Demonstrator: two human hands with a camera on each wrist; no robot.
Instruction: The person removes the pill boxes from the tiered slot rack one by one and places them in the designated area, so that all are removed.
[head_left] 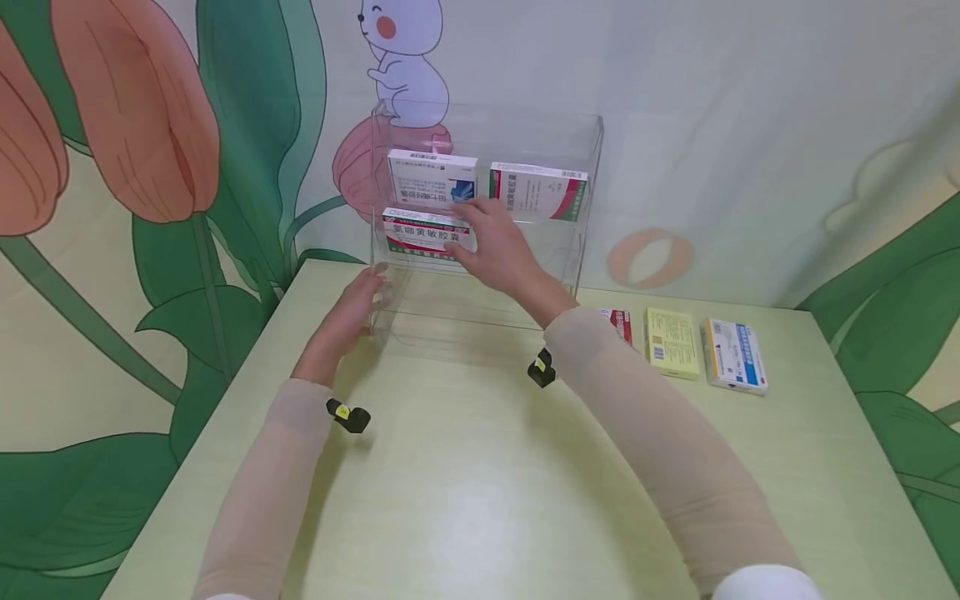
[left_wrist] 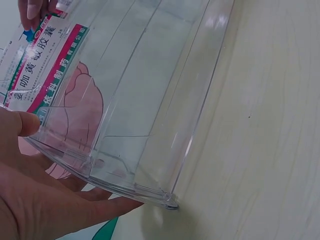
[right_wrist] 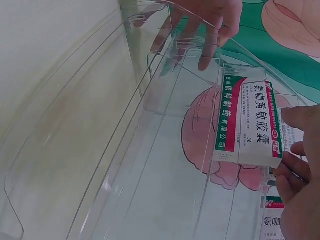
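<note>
One left hand [head_left: 349,307] clamps the left edge of the shelf [head_left: 525,135]; right hand [head_left: 498,250] touches lower box [head_left: 420,233], grip I cannot tell; strong push may topple it.

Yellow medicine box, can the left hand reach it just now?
Probably not: the left hand holds the clear rack, with the right arm between that hand and the yellow medicine box.

a pale table [head_left: 450,492] meets a backdrop [head_left: 712,125] printed with tulips [head_left: 138,108] and a white animal [head_left: 408,79].
</note>
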